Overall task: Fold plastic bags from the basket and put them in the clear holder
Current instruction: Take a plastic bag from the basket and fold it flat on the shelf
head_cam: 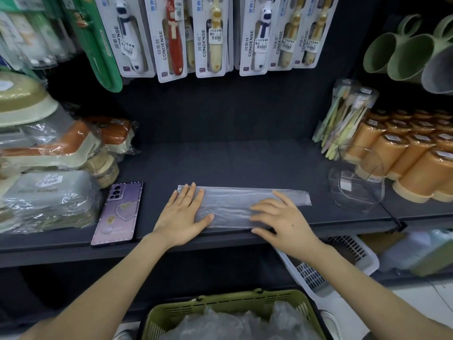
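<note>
A clear plastic bag (235,202), folded into a long flat strip, lies on the dark shelf (220,163) near its front edge. My left hand (182,214) presses flat on the strip's left end with straight fingers. My right hand (282,218) lies flat on the strip's right half, fingers spread. The clear holder (355,185) stands at the right of the shelf, apart from the bag. Below, the olive green basket (230,305) holds several crumpled plastic bags (245,325).
A purple phone (117,213) lies on the shelf left of my left hand. Wrapped boxes (49,195) are stacked at far left, orange cups (411,153) at far right. Packaged toothbrushes (210,33) hang above. A white basket (326,268) sits under the shelf at right.
</note>
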`<action>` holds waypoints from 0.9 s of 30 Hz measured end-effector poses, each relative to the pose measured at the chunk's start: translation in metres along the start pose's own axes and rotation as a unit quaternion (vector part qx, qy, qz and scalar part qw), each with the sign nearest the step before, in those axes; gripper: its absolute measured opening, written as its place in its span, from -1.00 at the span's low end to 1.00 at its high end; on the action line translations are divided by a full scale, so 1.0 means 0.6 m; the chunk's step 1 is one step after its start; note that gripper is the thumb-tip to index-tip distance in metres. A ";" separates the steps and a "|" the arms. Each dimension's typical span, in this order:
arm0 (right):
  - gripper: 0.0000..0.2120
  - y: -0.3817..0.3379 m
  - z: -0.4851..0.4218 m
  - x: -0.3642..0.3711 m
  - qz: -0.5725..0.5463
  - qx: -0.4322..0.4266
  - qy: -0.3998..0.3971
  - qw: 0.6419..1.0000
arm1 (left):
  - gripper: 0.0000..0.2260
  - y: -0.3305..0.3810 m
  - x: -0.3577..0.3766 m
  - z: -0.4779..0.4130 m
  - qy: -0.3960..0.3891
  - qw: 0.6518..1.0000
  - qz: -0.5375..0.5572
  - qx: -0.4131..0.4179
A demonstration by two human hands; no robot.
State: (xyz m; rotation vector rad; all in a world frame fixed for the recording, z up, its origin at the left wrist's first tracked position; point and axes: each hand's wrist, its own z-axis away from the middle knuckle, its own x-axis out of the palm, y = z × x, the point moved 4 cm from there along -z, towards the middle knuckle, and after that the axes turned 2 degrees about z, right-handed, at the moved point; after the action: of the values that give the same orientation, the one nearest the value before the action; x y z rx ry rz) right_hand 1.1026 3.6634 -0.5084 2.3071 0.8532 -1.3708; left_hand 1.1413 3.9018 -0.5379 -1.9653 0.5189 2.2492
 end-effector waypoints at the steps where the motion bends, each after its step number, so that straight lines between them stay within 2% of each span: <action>1: -0.74 -0.001 -0.002 0.006 -0.007 -0.005 0.005 1.000 | 0.01 -0.001 -0.001 -0.001 -0.001 1.000 0.018 0.000; 3: -0.75 -0.001 -0.006 0.014 -0.017 -0.001 0.005 1.000 | -0.14 -0.001 -0.008 0.000 0.003 0.998 0.070 0.001; 5: -0.76 0.002 -0.007 0.019 -0.034 0.021 -0.001 0.999 | -0.19 -0.003 -0.018 0.003 0.028 0.991 0.129 0.012; 9: -0.73 0.021 -0.016 0.013 -0.096 0.123 -0.048 0.987 | -0.22 -0.007 -0.044 0.022 0.136 0.970 0.185 0.079; 11: -0.82 0.029 -0.027 0.011 -0.134 0.165 -0.087 0.973 | -0.32 -0.012 -0.054 0.030 0.148 0.956 0.235 0.094; 12: -0.86 0.032 -0.035 0.009 -0.152 0.182 -0.097 0.967 | -0.41 -0.015 -0.058 0.033 0.131 0.948 0.276 0.084; 15: -0.81 0.044 -0.061 0.006 -0.204 0.234 -0.137 0.941 | -0.78 -0.025 -0.063 0.025 0.080 0.929 0.360 0.024; 16: -0.79 0.048 -0.068 0.008 -0.221 0.251 -0.151 0.930 | -0.82 -0.029 -0.065 0.020 0.082 0.924 0.373 0.004; 20: -0.87 0.062 -0.091 0.015 -0.300 0.294 -0.162 0.893 | -0.61 -0.039 -0.063 0.001 0.087 0.919 0.380 -0.051; 23: -0.85 0.071 -0.099 0.014 -0.332 0.319 -0.152 0.874 | -0.68 -0.043 -0.063 -0.006 0.106 0.913 0.387 -0.077; 27: -0.85 0.083 -0.107 0.020 -0.296 0.327 -0.166 0.882 | -0.87 -0.045 -0.067 -0.010 0.125 0.905 0.390 -0.112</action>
State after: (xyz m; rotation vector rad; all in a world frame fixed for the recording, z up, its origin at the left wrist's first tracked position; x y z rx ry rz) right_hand 1.1822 3.6643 -0.4891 2.1856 1.1667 -2.5751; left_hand 1.1614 3.9305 -0.5044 -2.5059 1.3406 2.5529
